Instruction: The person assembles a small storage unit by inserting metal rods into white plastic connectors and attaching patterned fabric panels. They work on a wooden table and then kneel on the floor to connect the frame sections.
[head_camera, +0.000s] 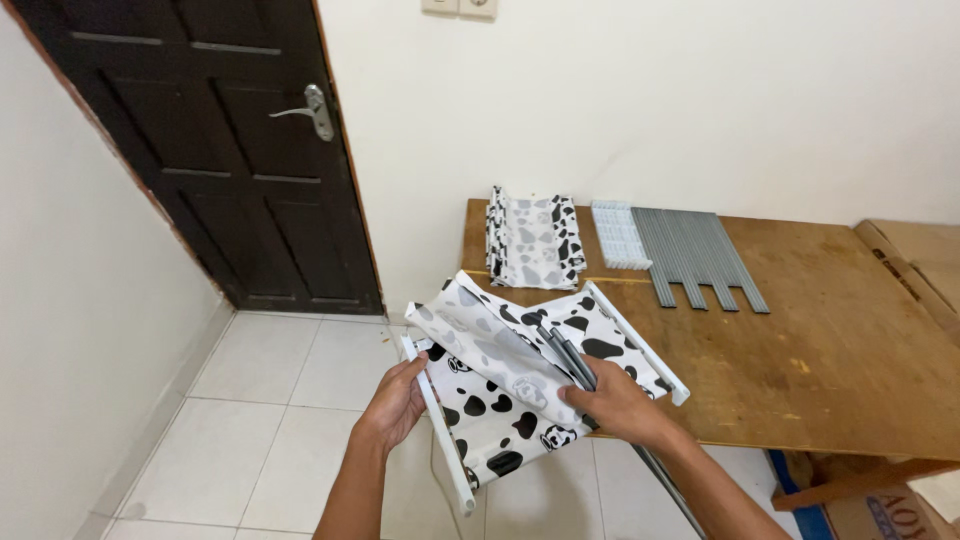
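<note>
Cow-print cloth panel (500, 385), black spots on white, is held in the air over the tiled floor (270, 400), just off the near corner of the wooden surface (830, 360). White rods run along its two long edges. Left hand (397, 402) has its grip closed on the near white rod (440, 440). Right hand (615, 403) presses down on the cloth, its grip closed around grey rods (567, 355) lying across the panel. On the surface behind lie a folded stack of the same cloth (533, 238), a group of white plastic pieces (618, 236) and a row of grey rods (695, 255). A dark door (230, 150) stands at left.
</note>
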